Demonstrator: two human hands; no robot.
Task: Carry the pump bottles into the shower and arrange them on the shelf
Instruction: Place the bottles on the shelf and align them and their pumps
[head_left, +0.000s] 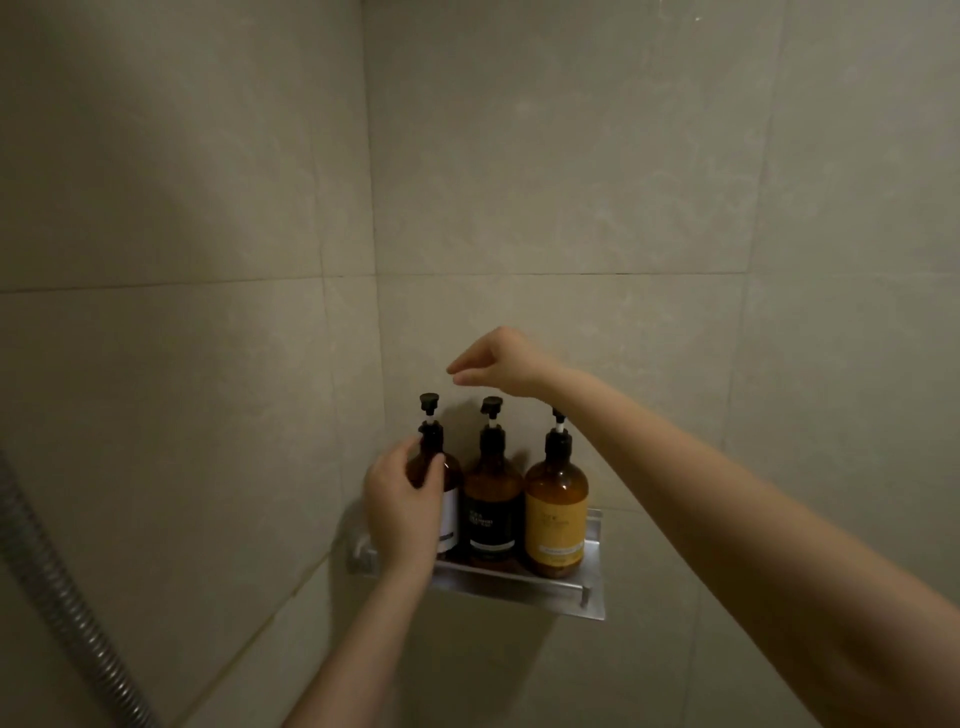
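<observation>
3 amber pump bottles upright in a row on the metal shelf (524, 590), shower corner.

White-label bottle (451, 499) at 9 o'clock, black-label bottle (492, 506) centre, yellow-label bottle (556, 519) at 3 o'clock, sides near touching. Left hand (402, 512) wraps the white-label bottle's shoulder. Right hand (498, 364) hovers at 12 o'clock above the pumps, fingers loosely together, holding nothing. Shower hose (57, 603) at 8 o'clock.

Beige wall tiles (571, 156); metal shower hose (57, 597)
</observation>
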